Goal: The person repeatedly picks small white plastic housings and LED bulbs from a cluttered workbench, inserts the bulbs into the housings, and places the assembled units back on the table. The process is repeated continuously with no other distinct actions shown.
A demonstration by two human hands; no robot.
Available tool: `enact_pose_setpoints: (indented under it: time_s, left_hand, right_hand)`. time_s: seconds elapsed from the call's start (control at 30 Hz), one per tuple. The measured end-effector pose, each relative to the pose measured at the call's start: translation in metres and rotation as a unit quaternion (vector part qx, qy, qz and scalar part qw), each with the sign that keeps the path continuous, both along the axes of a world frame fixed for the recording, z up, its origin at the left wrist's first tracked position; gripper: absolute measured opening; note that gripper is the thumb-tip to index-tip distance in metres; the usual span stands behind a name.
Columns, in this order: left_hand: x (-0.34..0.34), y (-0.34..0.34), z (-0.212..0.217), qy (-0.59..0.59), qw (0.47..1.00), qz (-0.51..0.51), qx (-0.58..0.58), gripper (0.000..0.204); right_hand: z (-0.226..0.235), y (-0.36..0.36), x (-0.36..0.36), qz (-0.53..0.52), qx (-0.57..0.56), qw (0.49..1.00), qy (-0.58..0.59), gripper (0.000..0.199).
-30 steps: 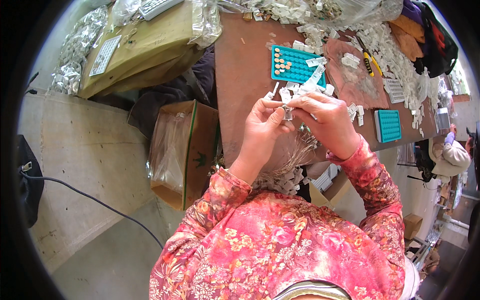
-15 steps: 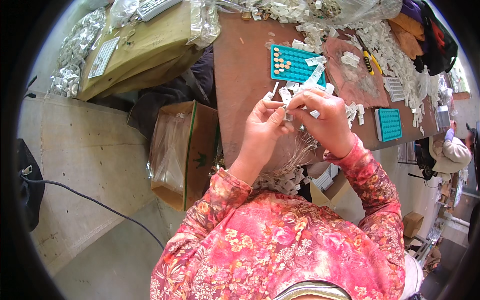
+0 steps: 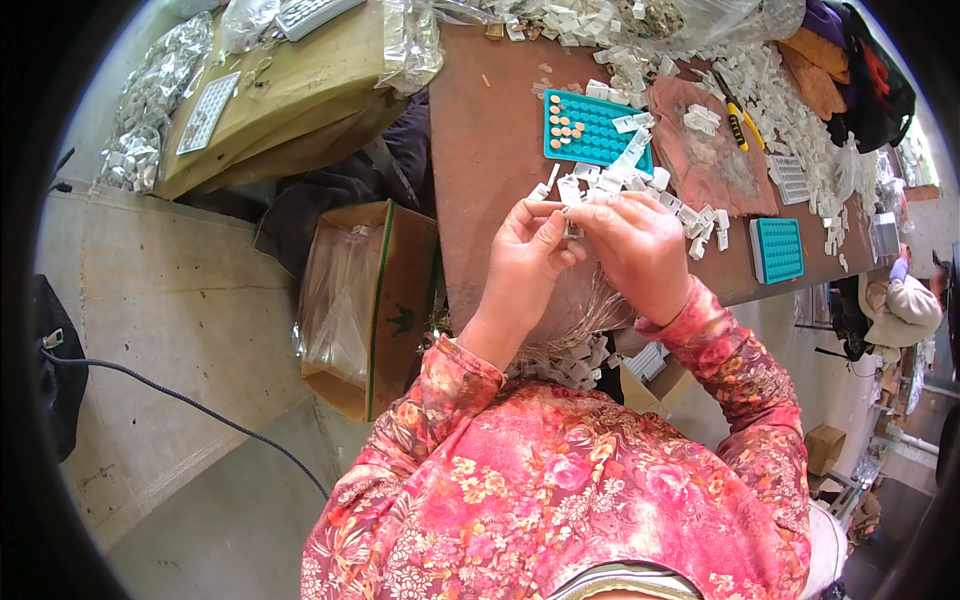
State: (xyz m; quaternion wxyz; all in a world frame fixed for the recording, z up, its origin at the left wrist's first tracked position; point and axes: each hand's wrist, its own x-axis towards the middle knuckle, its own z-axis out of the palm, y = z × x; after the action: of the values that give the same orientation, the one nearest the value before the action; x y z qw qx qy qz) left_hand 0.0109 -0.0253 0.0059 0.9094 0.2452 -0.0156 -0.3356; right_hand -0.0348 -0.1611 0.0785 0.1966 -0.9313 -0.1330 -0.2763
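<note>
My left hand (image 3: 528, 255) pinches a small pale plastic piece (image 3: 573, 229) between thumb and fingers above the near part of the brown table. My right hand (image 3: 640, 238) is closed in against it, its fingertips meeting the left thumb and fingers. Whether the right fingers hold a separate part is hidden. Just beyond the hands lie several loose white plastic pieces (image 3: 570, 190). Behind them is a teal tray (image 3: 605, 128) with rows of small slots. Several round orange-tan discs (image 3: 556, 111) sit on its left side, and white pieces lie over its right edge.
A pinkish cloth (image 3: 735, 178) lies right of the tray, with yellow-and-black pliers (image 3: 738, 130) at its edge. Heaps of white pieces cover the table's far side. A second teal tray (image 3: 778, 248) stands at the right. An open cardboard box (image 3: 385, 300) is left of the table.
My right hand has turned and shifted slightly left and down, its fingers closing in over the piece. The left hand stays almost in place.
</note>
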Motion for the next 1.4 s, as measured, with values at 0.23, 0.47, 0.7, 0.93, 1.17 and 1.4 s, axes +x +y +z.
enact_pose_setpoints:
  time_s: [0.23,0.47,0.7,0.93,1.17,1.4]
  left_hand:
    - [0.001,0.003,-0.002,-0.02,1.0,-0.017,-0.001,0.014]
    - [0.0,-0.002,0.0,0.007,1.0,0.004,0.027,0.014]
    - [0.0,-0.001,0.0,0.009,1.0,0.003,0.017,0.013]
    - [0.001,-0.001,0.001,0.014,1.0,-0.003,0.017,0.013]
    - [0.001,-0.001,0.001,0.018,1.0,-0.009,0.012,0.012]
    - [0.002,-0.001,-0.001,-0.018,0.999,-0.024,0.032,0.011]
  right_hand:
    - [-0.006,-0.007,0.005,0.025,0.05,0.998,0.013,0.027]
    - [-0.003,-0.046,0.05,-0.053,0.146,0.981,0.117,0.017]
    - [-0.054,-0.062,0.08,-0.042,-0.023,0.999,-0.002,0.011]
    - [-0.048,-0.067,0.084,-0.084,0.047,0.993,0.07,0.009]
    - [-0.023,-0.06,0.071,-0.124,0.166,0.974,0.095,0.017]
    - [-0.002,-0.046,0.018,-0.072,0.4,0.888,0.215,0.015]
